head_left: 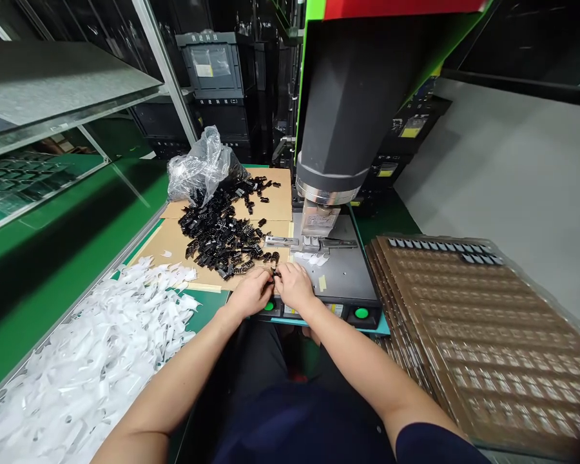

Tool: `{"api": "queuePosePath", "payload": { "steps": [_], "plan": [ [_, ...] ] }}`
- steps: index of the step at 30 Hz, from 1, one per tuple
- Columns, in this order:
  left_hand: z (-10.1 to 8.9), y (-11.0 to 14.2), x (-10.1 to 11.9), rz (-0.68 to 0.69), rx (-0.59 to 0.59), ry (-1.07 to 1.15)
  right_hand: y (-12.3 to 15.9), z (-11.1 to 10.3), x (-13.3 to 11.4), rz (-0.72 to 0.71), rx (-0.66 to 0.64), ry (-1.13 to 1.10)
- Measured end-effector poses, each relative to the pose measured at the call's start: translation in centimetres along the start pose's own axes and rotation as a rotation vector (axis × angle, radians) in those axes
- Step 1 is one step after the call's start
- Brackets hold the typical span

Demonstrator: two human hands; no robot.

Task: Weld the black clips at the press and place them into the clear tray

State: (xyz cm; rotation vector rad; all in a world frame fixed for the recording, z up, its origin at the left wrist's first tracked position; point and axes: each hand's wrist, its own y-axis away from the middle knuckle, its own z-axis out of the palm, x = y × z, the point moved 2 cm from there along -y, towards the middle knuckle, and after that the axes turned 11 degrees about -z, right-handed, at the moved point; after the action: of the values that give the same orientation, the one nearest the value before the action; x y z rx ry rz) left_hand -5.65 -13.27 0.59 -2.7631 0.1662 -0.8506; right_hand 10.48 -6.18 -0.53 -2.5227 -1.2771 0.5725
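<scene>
My left hand (252, 291) and my right hand (294, 286) meet at the front edge of the press base, fingers pinched together on a small black plastic part (274, 276) held between them. Just beyond lies a heap of black plastic parts (222, 235) spread on brown cardboard (174, 241). A few white pieces (314, 258) lie on the grey press plate (343, 270) under the dark cylindrical press head (341, 122).
A pile of white plastic pieces (96, 348) covers the green bench at left. A crumpled clear bag (200, 167) sits behind the black parts. Stacked brown blister trays (478, 328) fill the right side. Green buttons (361, 313) sit on the machine's front.
</scene>
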Motion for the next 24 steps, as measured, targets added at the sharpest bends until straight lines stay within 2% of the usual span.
{"api": "queuePosePath", "payload": {
  "steps": [7,14,17,20,24],
  "plan": [
    [1.2,-0.3,0.3,-0.005,-0.025,0.031,1.7,-1.2,2.3,0.105,0.099,-0.036],
    [2.5,-0.8,0.6,-0.051,0.045,0.083,2.8,-4.1,8.5,0.249,0.304,-0.064],
    [3.0,-3.4,1.7,-0.053,0.093,0.144,2.0,-4.6,10.5,0.281,0.358,-0.042],
    [3.8,-7.6,3.1,-0.056,0.18,0.184,0.7,-4.7,11.5,0.287,0.376,0.003],
    [5.9,-12.8,4.4,-0.036,0.202,0.166,-0.4,-4.5,11.8,0.278,0.304,0.131]
  ]
}}
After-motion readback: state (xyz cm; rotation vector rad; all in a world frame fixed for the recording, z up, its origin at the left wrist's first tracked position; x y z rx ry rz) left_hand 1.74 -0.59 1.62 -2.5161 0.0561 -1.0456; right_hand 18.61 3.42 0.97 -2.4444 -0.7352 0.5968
